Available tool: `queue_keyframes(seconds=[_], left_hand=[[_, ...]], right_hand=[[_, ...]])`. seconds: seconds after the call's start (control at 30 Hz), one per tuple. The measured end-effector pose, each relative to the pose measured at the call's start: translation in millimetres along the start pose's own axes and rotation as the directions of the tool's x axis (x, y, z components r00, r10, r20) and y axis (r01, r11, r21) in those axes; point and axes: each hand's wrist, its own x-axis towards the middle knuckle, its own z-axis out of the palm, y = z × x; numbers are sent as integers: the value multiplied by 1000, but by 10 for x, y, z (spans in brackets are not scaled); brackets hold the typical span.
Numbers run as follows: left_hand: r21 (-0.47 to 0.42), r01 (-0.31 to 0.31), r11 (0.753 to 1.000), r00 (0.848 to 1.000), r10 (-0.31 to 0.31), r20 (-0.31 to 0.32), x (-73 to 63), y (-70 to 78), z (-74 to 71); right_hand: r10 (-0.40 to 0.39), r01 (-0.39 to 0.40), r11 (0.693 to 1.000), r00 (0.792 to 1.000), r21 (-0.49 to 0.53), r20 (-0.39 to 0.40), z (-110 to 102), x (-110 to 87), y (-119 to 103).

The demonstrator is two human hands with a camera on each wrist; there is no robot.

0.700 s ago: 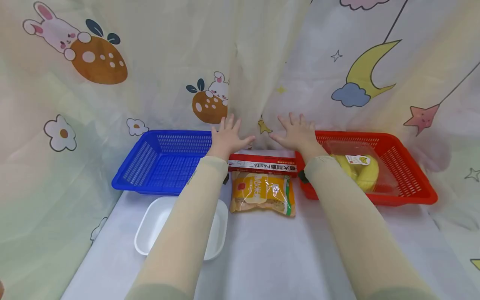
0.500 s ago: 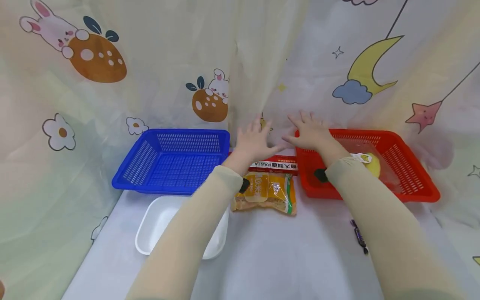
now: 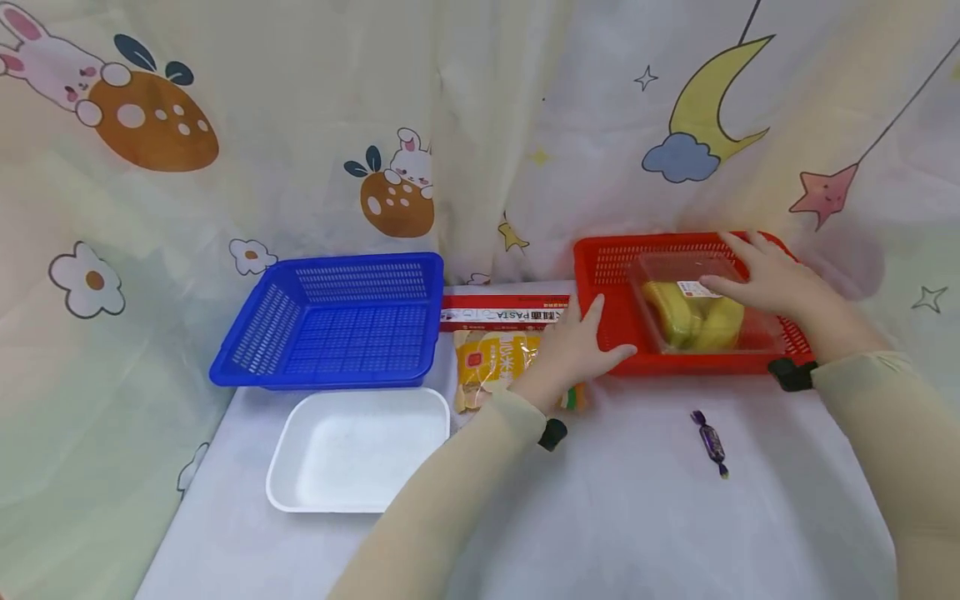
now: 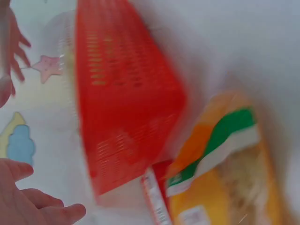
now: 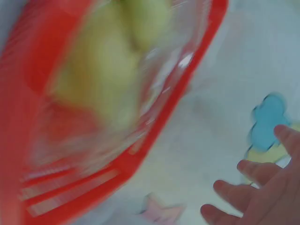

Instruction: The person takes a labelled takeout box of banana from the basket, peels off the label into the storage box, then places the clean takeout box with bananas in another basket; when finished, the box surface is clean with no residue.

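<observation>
My left hand [image 3: 573, 350], fingers spread, hovers in front of the red basket's [image 3: 630, 363] near left corner and covers the right part of a yellow food bag [image 3: 487, 371]. Over the basket's right side is my right hand [image 3: 776, 287], also with spread fingers. Inside the basket sits a clear plastic box of yellow bananas [image 3: 718, 323] with a white label; whether my right fingertips touch the box, I cannot tell. Both wrist views are blurred: the left one shows the basket [image 4: 126, 93] and the bag [image 4: 225, 178], the right one the bananas [image 5: 103, 61].
A blue basket [image 3: 352, 337] stands at the back left, a white tray [image 3: 352, 458] in front of it. A red pasta box [image 3: 498, 314] lies behind the bag. One purple wrapped candy [image 3: 709, 444] lies front right. A patterned curtain [image 3: 300, 208] hangs behind.
Both hands have moved right and nearer from the back curtain, the right one over the red basket. The white tray and candy are now more exposed. The head view has shifted slightly.
</observation>
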Motion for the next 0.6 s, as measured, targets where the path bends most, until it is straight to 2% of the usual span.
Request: queue_keyframes(seconds=[0.13, 0.27, 0.47, 0.6], left_hand=[[-17, 18, 1000, 1000, -18, 2, 16, -2, 184], [-74, 25, 997, 1000, -26, -13, 7, 15, 309], [-156, 48, 987, 997, -57, -56, 2, 22, 441], [-204, 62, 977, 996, -75, -58, 16, 7, 491]], right_hand=[[29, -30, 999, 999, 42, 17, 109, -145, 351], [30, -31, 997, 999, 65, 20, 243, -252, 586], [41, -45, 991, 999, 126, 34, 436, -290, 701], [31, -37, 986, 999, 162, 40, 553, -274, 740]])
